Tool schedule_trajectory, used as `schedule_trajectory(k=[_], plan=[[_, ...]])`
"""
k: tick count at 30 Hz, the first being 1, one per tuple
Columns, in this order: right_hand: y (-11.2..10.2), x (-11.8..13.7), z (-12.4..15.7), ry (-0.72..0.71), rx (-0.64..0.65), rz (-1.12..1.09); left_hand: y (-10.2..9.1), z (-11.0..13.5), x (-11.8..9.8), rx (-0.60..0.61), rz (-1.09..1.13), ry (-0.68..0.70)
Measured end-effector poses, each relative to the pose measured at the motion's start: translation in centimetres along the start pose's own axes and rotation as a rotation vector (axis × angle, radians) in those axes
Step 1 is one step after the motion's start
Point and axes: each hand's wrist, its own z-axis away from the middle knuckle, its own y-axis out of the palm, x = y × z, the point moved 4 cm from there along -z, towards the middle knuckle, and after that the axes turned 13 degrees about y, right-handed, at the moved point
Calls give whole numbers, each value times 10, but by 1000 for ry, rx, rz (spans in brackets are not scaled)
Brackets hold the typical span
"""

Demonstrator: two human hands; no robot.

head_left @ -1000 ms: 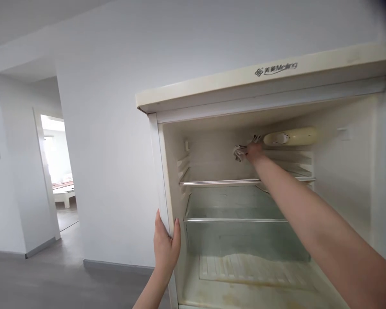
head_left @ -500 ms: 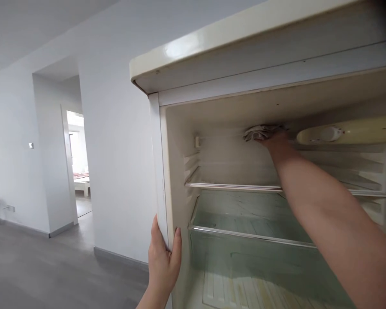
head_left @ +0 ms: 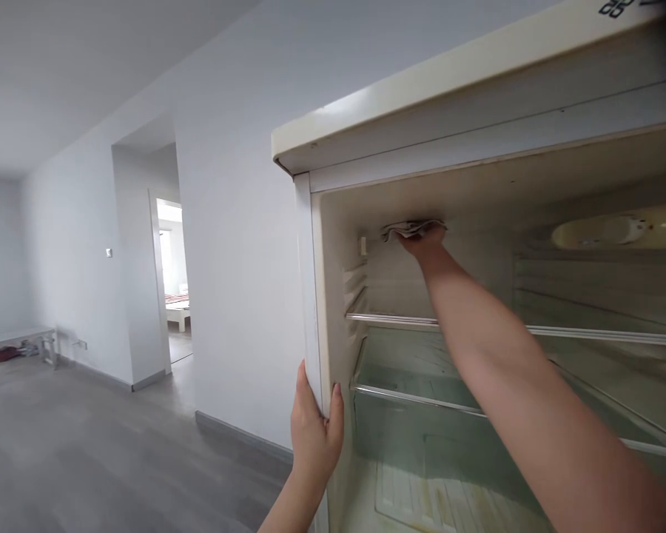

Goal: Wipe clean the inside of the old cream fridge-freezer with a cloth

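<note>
An old cream refrigerator (head_left: 422,100) stands with its inside exposed. Deep in its upper compartment, my right hand (head_left: 425,240) presses a folded grey cloth (head_left: 402,230) up against the inner ceiling near the back left corner. The palm side is hidden by the cloth. My left hand (head_left: 317,426) grips the left front edge (head_left: 314,311) of the cabinet, thumb on the inner side and fingers round the outer side. Below my right forearm lie a glass shelf (head_left: 391,319) and a lower shelf (head_left: 416,398) above a greenish clear drawer (head_left: 399,433).
A light housing (head_left: 599,233) juts from the upper right inside the fridge. To the left are a white wall (head_left: 238,296), grey floor (head_left: 116,459), a doorway (head_left: 169,289) showing a bed, and a low white table (head_left: 16,337) with things under it.
My right hand has slid the cloth leftward along the fridge ceiling, away from the light housing. My view has turned somewhat left. The left hand keeps its hold on the edge.
</note>
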Motion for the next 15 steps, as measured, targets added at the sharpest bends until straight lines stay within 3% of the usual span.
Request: schedule_trajectory(k=[2,4,7,9,11,15], plan=[[35,-11,8,97,122,-202,1,1,2,-8,0,3],[62,-19,16,181,165,-350,2,1,5,14,5,17],[81,-23,22,223,197,-452,3,1,7,40,7,35],[76,-18,22,199,208,-443,1,1,7,32,5,33],[59,-11,18,195,200,-417,1,0,5,33,7,33],[-4,15,9,117,89,-234,0,-1,1,67,8,48]])
